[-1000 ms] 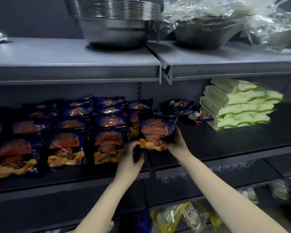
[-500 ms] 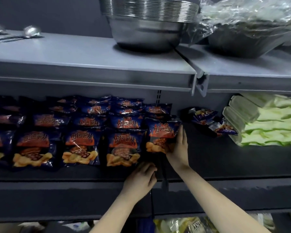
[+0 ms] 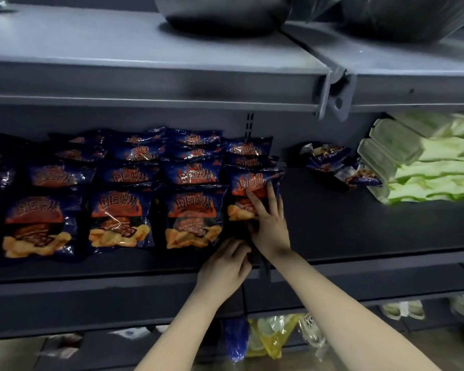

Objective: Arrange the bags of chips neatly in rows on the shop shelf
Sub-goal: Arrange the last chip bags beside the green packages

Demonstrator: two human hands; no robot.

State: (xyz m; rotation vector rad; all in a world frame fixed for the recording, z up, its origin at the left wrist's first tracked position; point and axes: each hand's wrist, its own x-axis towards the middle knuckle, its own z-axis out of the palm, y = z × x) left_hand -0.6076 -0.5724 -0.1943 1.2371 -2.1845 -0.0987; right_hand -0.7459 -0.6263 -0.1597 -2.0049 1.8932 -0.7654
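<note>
Head view: both bare forearms reach up from the bottom edge to the front of the dark shelf (image 3: 359, 231). The right hand (image 3: 269, 226) lies palm down on the front bag (image 3: 248, 183) of the rightmost column, its fingers (image 3: 255, 203) straight, spread and pressing flat on the printed face, gripping nothing. The left hand (image 3: 224, 267) sits lower, just beside the right wrist at the shelf's front lip. Its fingers curl inward toward the bag's lower edge, but whether they pinch the edge cannot be told.

The pressed bag lies face up, overlapping the bags behind it. To its left the other chip bags (image 3: 118, 218) lie in overlapping columns running from the front back to the rear wall. The leftmost ones are cut off by the frame.

To the right, well apart from the columns, a few loose packets (image 3: 330, 159) lie in a heap near the back, next to stacked green packs (image 3: 434, 167). Above is a grey upper shelf (image 3: 118, 54) carrying a metal bowl (image 3: 220, 17). Below, a yellow bag (image 3: 269, 337) shows among blurred goods.
</note>
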